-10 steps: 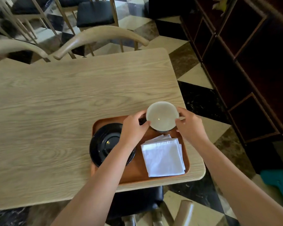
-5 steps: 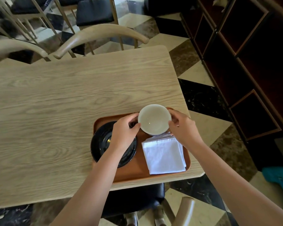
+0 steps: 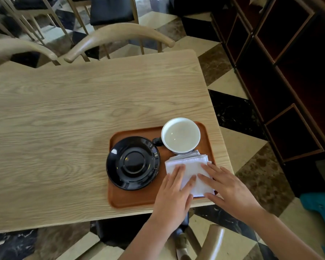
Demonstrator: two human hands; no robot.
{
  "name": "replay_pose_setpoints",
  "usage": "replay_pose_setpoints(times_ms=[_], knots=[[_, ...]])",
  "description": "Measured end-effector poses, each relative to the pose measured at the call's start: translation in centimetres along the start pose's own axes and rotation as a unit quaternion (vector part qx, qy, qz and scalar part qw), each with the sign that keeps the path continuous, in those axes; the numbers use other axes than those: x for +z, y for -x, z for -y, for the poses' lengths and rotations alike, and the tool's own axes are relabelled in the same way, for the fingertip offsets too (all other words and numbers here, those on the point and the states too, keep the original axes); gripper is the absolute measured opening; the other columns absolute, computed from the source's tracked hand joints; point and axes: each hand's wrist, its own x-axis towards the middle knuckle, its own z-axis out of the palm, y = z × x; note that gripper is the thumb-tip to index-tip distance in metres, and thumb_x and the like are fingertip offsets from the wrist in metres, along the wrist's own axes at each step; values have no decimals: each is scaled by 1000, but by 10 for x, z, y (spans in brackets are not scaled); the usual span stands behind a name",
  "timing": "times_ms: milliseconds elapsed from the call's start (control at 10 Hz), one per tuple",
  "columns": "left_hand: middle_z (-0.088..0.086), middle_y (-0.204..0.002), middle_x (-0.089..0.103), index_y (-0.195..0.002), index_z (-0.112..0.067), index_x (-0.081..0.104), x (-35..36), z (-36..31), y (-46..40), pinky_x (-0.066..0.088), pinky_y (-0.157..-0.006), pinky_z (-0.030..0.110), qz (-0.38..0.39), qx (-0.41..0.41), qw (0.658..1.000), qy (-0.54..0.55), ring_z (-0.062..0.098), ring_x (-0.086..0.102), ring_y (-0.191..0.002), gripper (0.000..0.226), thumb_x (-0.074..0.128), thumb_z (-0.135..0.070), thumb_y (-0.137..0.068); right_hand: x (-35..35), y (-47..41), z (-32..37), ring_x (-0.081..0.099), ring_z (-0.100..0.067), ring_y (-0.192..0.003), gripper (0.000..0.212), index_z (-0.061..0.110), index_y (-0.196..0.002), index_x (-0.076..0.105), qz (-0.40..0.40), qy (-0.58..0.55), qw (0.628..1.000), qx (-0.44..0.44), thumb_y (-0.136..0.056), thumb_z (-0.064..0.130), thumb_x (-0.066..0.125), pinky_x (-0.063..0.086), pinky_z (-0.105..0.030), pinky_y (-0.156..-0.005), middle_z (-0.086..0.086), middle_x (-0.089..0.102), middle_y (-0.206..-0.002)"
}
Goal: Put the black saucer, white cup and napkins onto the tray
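Observation:
A brown tray (image 3: 131, 202) lies at the near right corner of the wooden table. On its left half rests the black saucer (image 3: 132, 162). The white cup (image 3: 180, 136) with a dark handle stands at the tray's far right corner, with nothing holding it. A stack of white napkins (image 3: 190, 166) lies on the tray's near right part. My left hand (image 3: 174, 192) and my right hand (image 3: 227, 186) both rest flat on the napkins, fingers spread, gripping nothing.
The wooden table (image 3: 64, 128) stretches left and away from the tray. Two curved chair backs (image 3: 118, 37) stand at its far edge. A dark wooden cabinet (image 3: 289, 72) runs along the right. A chair (image 3: 212, 243) stands below the near edge.
Both hands have let go of the white cup, which now stands on the tray. They moved toward me and now lie on the napkins.

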Motion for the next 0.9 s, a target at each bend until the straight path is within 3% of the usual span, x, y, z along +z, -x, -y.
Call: replay_pose_setpoints(times_ms=[100,200,300,400,600,700,800,900], knots=[[15,-143,44,-129,-27,49,2,5,0,44,-101,42,15,2,1000,3,29,42,-132,45,52,-31,-85,2,-4,2,45,-19,-129,44,22,-121,61,-9,-31,999,18,-82,39,52,38,-40,-104,-4,53,-137],[14,-146,41,-131,-27,47,0,10,2,42,-103,42,15,-2,1000,7,28,38,-134,45,38,-32,-87,4,-7,6,49,-21,-126,43,21,-119,63,-19,-26,999,12,-77,33,65,38,-40,-104,-5,55,-135],[14,-145,41,-131,-27,48,-1,13,5,43,-102,42,12,-10,1000,6,28,37,-135,47,32,-34,-88,5,-10,13,53,-21,-123,41,21,-116,66,-29,-9,1000,7,-77,34,61,43,-43,-101,-6,58,-132],[14,-145,42,-132,-27,47,-3,15,8,44,-101,41,11,-9,1000,3,28,39,-134,47,31,-35,-88,5,-12,18,54,-21,-122,40,22,-115,66,-33,5,999,2,-81,36,50,40,-38,-104,-6,59,-131],[14,-147,38,-132,-27,45,-5,20,6,39,-103,40,31,7,999,4,29,35,-136,47,34,-36,-88,8,-11,21,57,-26,-118,48,17,-113,67,-40,26,999,3,-67,22,81,47,-45,-96,-11,61,-128],[16,-146,38,-132,-25,46,-9,21,5,40,-102,40,65,4,998,-2,31,37,-134,47,40,-35,-87,1,-14,26,62,-26,-111,51,17,-106,70,-21,58,998,12,-59,24,86,53,-47,-88,-11,65,-122],[16,-154,22,-141,-19,34,-21,18,0,30,-109,41,105,9,994,-9,30,22,-141,52,44,-32,-91,-18,-25,37,67,-22,-102,58,23,-98,73,56,113,992,24,-46,42,89,55,-42,-80,-7,71,-110],[12,-156,15,-145,-15,21,-49,13,-3,22,-112,38,164,-9,986,-10,26,15,-143,57,39,-33,-95,-48,-33,57,46,-19,-128,59,28,-129,52,120,111,985,63,-77,52,65,35,-40,-106,-1,54,-135]])
